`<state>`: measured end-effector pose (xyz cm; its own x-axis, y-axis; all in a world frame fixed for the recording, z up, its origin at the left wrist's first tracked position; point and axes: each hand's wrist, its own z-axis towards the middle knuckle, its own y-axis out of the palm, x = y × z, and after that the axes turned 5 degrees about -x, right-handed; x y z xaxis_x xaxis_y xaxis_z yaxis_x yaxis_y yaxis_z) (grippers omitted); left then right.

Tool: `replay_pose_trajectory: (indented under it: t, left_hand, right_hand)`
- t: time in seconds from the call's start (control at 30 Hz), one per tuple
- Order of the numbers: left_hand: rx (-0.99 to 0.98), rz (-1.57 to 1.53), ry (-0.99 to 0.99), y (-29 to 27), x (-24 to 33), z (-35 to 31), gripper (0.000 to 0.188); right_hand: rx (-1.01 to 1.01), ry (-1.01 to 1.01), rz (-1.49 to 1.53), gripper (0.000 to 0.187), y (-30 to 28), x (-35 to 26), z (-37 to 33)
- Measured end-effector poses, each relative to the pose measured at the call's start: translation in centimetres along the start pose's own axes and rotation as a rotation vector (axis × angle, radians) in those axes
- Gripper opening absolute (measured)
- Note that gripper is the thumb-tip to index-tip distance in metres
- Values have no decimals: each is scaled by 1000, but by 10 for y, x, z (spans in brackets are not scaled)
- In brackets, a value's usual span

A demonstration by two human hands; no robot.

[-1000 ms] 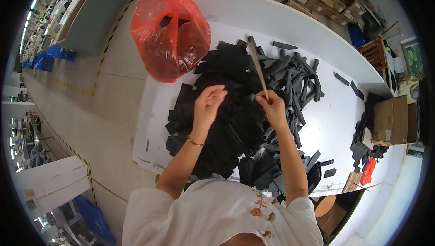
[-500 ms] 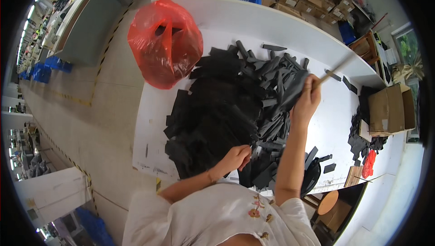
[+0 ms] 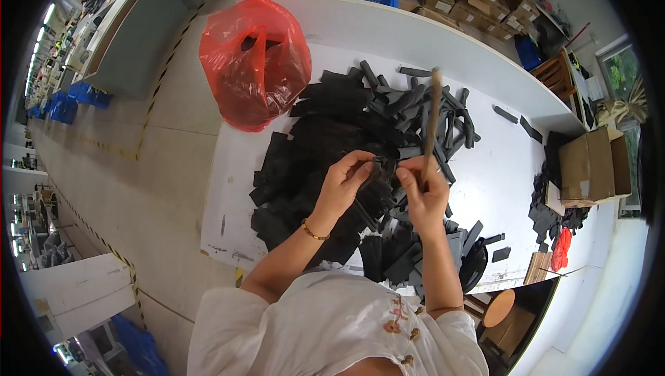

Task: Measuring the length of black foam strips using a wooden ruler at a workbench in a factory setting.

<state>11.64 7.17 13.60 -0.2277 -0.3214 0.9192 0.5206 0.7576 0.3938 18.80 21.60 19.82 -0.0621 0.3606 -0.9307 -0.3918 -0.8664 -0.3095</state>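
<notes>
- We had the left hand [image 3: 341, 182] drawn in, thumb and fingertips pinched on a black piece [image 3: 378, 180] at its right, between our two hands.
- We had the right hand [image 3: 428, 194] curled around a slim stick [image 3: 433, 116], which stuck out beyond it, away from our body; whether those fingertips also touched the black piece, we could not tell.
- Flat black pieces [image 3: 291, 189] lay heaped under and left of the left hand; rolled-looking dark pieces [image 3: 402, 102] lay beyond the right hand, on the white surface [image 3: 488, 189].
- In our judgement, good handling asked for a firm left-hand pinch close to the piece's edge, so that the soft-looking material did not slip or crease.
- We judged it wise to hold the stick clear of the left hand's fingers, with the right wrist loose.
- The red bag [image 3: 228, 78] stood beyond the left hand, to its left, well out of the stick's way.
</notes>
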Motion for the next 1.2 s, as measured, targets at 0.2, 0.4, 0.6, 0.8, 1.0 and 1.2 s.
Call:
replay_pose_trajectory:
  t: [0.2, 0.4, 0.6, 0.8, 1.0, 1.2]
  left_hand:
    - [-52, 146, -32, -2, -4, -3, 14]
    - [-22, 312, 35, -2, -5, -4, 11]
    - [112, 424, 26, -16, -17, -18, 11]
    - [26, 217, -99, -10, -13, -18, 19]
    - [-393, 81, -383, -9, -17, -27, 32]
    - [-313, -128, -495, 0, -35, -48, 30]
  right_hand:
    - [-66, -137, -110, 9, -4, 0, 8]
    - [-118, -328, -358, 10, 3, 14, 10]
    - [391, 24, 739, 19, -41, -6, 31]
    - [30, 317, 396, 31, 9, 18, 0]
    - [189, 395, 362, 24, 23, 37, 9]
    - [373, 401, 453, 20, 22, 41, 31]
